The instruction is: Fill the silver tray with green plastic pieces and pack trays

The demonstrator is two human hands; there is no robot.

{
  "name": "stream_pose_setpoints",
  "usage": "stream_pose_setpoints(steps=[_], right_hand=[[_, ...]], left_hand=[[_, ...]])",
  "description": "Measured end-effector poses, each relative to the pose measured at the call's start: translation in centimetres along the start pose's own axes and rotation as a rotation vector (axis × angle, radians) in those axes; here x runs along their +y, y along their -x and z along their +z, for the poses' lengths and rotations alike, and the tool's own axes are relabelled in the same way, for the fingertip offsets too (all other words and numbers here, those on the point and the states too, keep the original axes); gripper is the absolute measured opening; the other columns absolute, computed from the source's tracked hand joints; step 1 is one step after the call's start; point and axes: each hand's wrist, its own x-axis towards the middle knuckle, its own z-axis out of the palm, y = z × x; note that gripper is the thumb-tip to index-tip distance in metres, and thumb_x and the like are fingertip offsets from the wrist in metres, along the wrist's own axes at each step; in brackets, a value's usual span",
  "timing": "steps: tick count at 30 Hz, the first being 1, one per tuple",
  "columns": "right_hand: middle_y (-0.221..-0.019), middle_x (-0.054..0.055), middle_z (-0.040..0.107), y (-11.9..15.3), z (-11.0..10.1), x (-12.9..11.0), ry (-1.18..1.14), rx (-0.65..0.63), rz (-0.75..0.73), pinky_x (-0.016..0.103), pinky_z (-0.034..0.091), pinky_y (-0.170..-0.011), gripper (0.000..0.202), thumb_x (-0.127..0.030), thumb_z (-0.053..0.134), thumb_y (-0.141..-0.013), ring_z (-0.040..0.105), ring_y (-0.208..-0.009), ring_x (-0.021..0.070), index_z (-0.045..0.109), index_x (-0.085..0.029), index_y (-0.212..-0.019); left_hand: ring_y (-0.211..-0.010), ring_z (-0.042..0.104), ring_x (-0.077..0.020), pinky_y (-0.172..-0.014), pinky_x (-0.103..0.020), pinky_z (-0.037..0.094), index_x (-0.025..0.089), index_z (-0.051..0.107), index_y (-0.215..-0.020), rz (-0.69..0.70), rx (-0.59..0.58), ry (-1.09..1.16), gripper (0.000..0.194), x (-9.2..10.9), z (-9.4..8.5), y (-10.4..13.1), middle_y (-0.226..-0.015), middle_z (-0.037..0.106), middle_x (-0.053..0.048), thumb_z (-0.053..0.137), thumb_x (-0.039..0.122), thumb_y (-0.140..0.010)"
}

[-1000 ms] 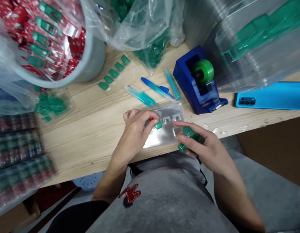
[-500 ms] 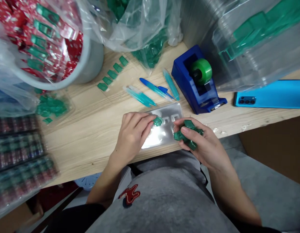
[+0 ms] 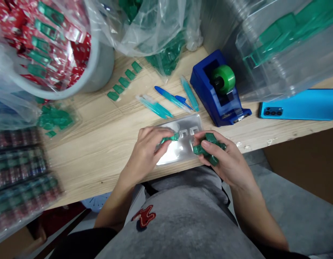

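Green plastic piece (image 3: 172, 137), small and translucent, is being pinched between the thumb and fingertips of the left hand (image 3: 149, 151) and is lying over the upper left part of the clear blister tray (image 3: 179, 153). The right hand (image 3: 223, 158) is closing around a cluster of green pieces (image 3: 208, 149), its fingers curling over them just beside the tray's right edge. The tray is resting flat at the near edge of the bench (image 3: 101, 144), in front of the person's grey-clad lap.

Beyond the tray, several blue-green pens (image 3: 166, 102) are lying loosely side by side. To their right a blue tape dispenser (image 3: 217, 97) is standing with a green roll in it, and further right a blue phone (image 3: 301, 106) is lying face down. A row of loose green pieces (image 3: 124, 82) is running diagonally across the bench to the upper left. A grey tub (image 3: 99, 68) lined with plastic is holding red-carded packs. Clear bags of green parts (image 3: 161, 39) are slumping along the far edge of the bench.
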Motion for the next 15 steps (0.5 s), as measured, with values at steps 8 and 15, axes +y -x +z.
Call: stream_pose_setpoints(steps=[8, 15], right_hand=[[-0.074, -0.001, 0.061, -0.2, 1.0, 0.1, -0.092, -0.073, -0.009, 0.020, 0.037, -0.044, 0.020, -0.032, 0.075, -0.072, 0.058, -0.058, 0.0091, 0.067, -0.019, -0.085], [-0.068, -0.002, 0.062, 0.0, 1.8, 0.0, -0.082, -0.148, -0.042, 0.022, 0.039, -0.045, 0.022, -0.033, 0.075, -0.073, 0.053, -0.053, 0.0082, 0.066, -0.019, -0.086]], left_hand=[[-0.095, 0.059, -0.0233, -0.083, -0.040, 0.041, 0.026, 0.060, -0.110, 0.079, 0.091, -0.152, 0.021, 0.2, 0.4, 0.2, -0.105, 0.072, -0.003, 0.060, 0.022, -0.090], [-0.101, 0.060, -0.0180, -0.084, -0.033, 0.051, 0.027, 0.055, -0.123, -0.016, 0.045, 0.278, 0.034, 1.9, -0.7, 0.4, -0.109, 0.065, -0.004, 0.059, 0.020, -0.090]])
